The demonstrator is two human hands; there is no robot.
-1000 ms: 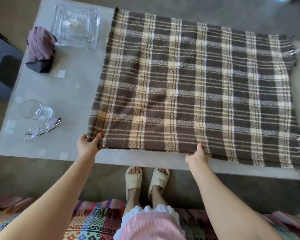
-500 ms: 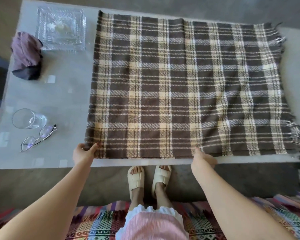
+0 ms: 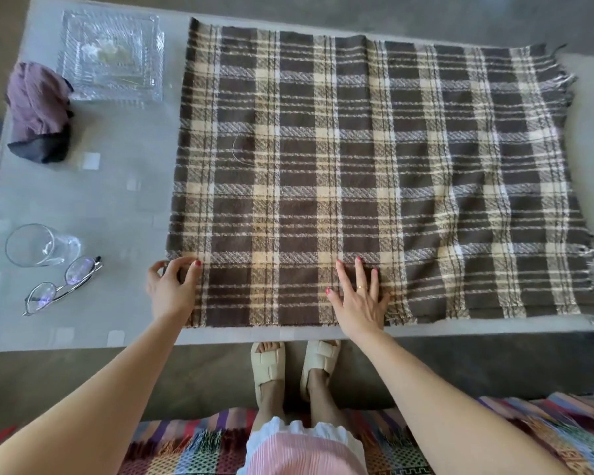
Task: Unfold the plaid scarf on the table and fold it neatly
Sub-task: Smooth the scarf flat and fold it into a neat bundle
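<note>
The brown and cream plaid scarf (image 3: 367,173) lies spread flat over most of the grey table (image 3: 117,200), its fringe at the right edge. My left hand (image 3: 172,289) sits at the scarf's near left corner, fingers curled around the left edge of the cloth. My right hand (image 3: 357,296) rests flat on the scarf near the front edge, fingers spread, palm pressing the fabric. Soft wrinkles run through the cloth to the right of that hand.
Left of the scarf on the table are a cut-glass tray (image 3: 112,56), a bunched purple cloth (image 3: 40,111), a drinking glass (image 3: 36,245) and a pair of spectacles (image 3: 62,286). A striped rug (image 3: 528,437) lies on the floor by my feet.
Both hands moved forward from the table's front edge onto the scarf. The right hand went from pinching the hem to lying flat with fingers spread; the scarf's near edge now rests fully on the table.
</note>
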